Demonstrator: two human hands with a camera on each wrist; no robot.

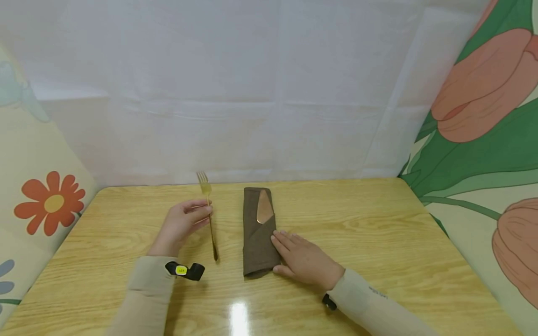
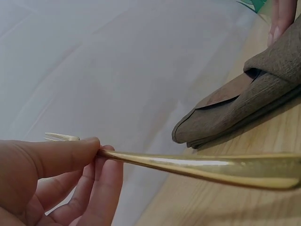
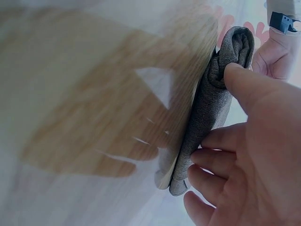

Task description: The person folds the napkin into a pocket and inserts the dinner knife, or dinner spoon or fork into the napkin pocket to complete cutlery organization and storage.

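Note:
A gold fork (image 1: 212,224) is pinched between thumb and fingers of my left hand (image 1: 185,221), tines pointing away and handle end toward me. In the left wrist view the fork's handle (image 2: 202,167) reaches out to the right from the fingertips. To its right a folded dark brown cloth napkin (image 1: 259,247) lies lengthwise on the table, with a copper-coloured knife blade (image 1: 264,207) showing from its fold. My right hand (image 1: 307,259) rests its fingertips along the napkin's right edge, fingers fairly straight. In the right wrist view the thumb touches the napkin's rolled near end (image 3: 235,47).
The wood-grain table (image 1: 357,224) carries these things. Behind it hangs a white cloth backdrop (image 1: 269,93). Flower-patterned panels stand at the left (image 1: 54,140) and right (image 1: 483,154). Dark wrist cameras (image 1: 185,270) are strapped on both wrists.

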